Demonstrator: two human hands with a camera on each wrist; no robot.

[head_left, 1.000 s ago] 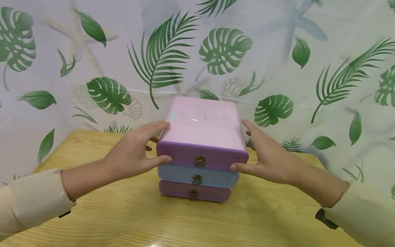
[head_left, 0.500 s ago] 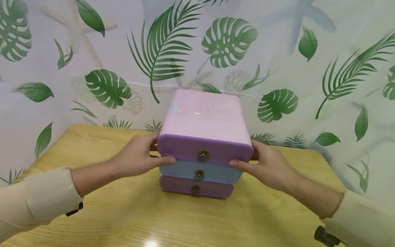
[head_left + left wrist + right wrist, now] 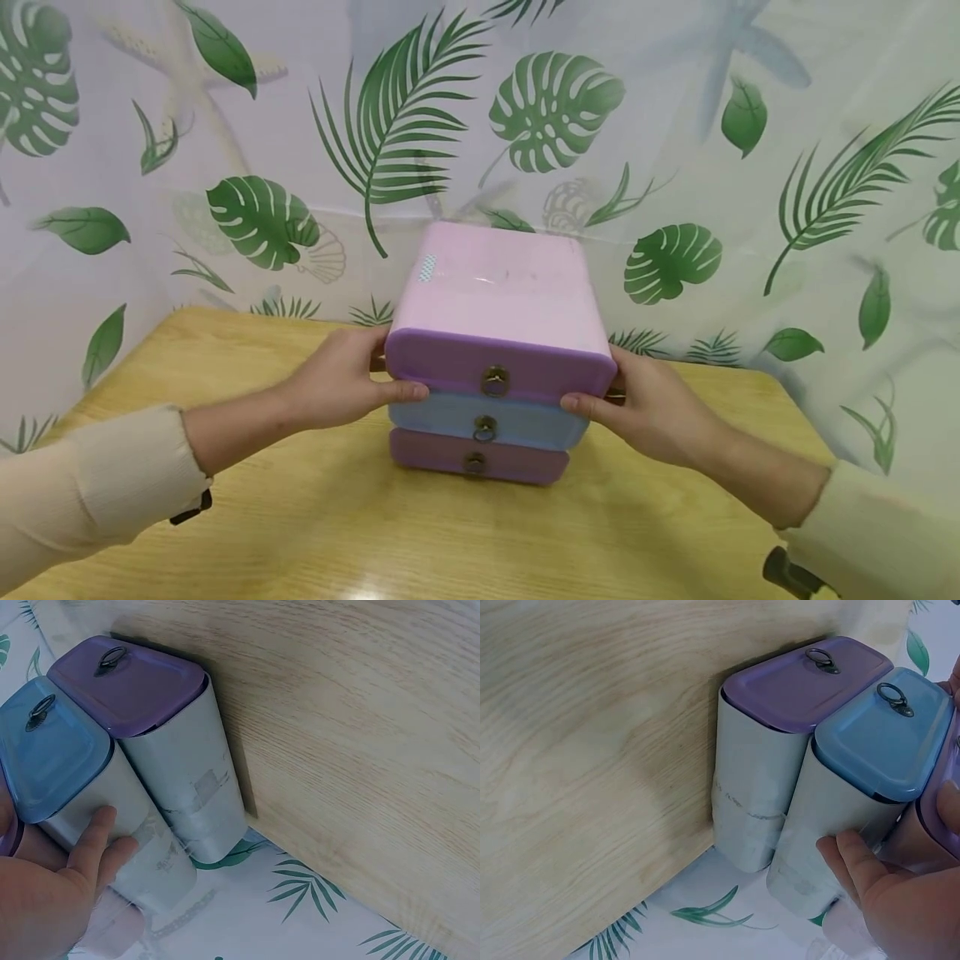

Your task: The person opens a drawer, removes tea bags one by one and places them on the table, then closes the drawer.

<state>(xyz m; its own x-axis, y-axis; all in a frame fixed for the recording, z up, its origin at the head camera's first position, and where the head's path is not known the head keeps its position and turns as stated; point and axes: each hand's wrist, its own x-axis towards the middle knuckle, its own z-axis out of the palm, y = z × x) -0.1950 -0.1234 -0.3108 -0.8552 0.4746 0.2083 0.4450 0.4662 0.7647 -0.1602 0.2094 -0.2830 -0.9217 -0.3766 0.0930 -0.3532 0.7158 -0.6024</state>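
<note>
A three-tier mini drawer unit, purple over blue over purple with a ring pull on each front, stands on the wood-grain table. The left hand and right hand grip it from either side, thumbs at the front, fingers along the sides. A leaf-printed cloth hangs behind.

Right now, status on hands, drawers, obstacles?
Left hand, right hand holding opposite sides. Drawer stack standing on table. No obstruction seen.

Room lies over the tabletop before the drawer stack, but patterned cloth stands behind it.
</note>
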